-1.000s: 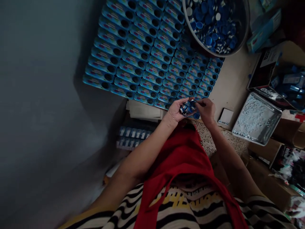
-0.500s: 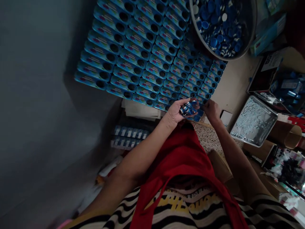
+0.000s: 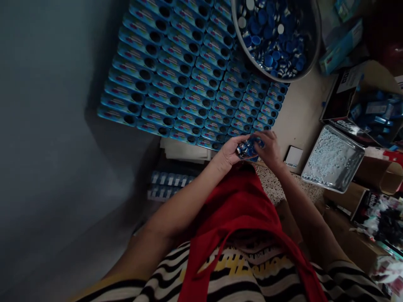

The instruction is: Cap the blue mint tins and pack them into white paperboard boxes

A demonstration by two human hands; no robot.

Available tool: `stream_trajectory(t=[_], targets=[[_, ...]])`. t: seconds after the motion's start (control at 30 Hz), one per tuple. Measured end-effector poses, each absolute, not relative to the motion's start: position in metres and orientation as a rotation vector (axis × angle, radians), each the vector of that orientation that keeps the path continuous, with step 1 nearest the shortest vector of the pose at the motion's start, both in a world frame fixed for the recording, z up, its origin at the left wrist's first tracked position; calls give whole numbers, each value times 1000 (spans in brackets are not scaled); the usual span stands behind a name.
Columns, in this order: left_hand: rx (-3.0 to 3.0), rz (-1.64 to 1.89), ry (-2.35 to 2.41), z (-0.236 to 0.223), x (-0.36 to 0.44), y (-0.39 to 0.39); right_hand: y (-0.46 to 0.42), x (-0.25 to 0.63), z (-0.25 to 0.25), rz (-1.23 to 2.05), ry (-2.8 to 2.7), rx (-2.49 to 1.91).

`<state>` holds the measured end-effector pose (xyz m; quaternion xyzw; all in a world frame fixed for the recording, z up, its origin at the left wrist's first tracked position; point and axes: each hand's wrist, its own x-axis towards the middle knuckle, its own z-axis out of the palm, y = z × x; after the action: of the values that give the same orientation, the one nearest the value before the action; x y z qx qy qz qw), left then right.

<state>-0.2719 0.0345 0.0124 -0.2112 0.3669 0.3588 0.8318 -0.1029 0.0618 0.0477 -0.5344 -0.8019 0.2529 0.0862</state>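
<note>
Drawn back from the blue packs (image 3: pixel 194 98), the right hand (image 3: pixel 269 147), its pinch too blurred to tell, is at the 3 o'clock side of the left hand (image 3: pixel 231 151), whose cupped palm holds blue-and-silver caps (image 3: pixel 246 147), likely light, stiff and slick, best taken by their rims.

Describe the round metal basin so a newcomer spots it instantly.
Find the broad array of blue packs at the top of the picture. At its upper right sits a large round metal basin, cut off by the top edge. Unlike the rectangular tray of pale pellets lower right, it holds loose blue-and-silver caps.
</note>
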Motion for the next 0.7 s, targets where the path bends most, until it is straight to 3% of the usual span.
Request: stream_trajectory(t=[0.23,0.5,0.7], targets=[[-418,764,723,14,-265,38,81,-79,32,840,-2069,-1943],[-390,888,746,21,-286,53,123,-97,33,749,-2348,-2408],[-377,930,772,27,-290,54,131,-97,51,752,-2503,-2306]])
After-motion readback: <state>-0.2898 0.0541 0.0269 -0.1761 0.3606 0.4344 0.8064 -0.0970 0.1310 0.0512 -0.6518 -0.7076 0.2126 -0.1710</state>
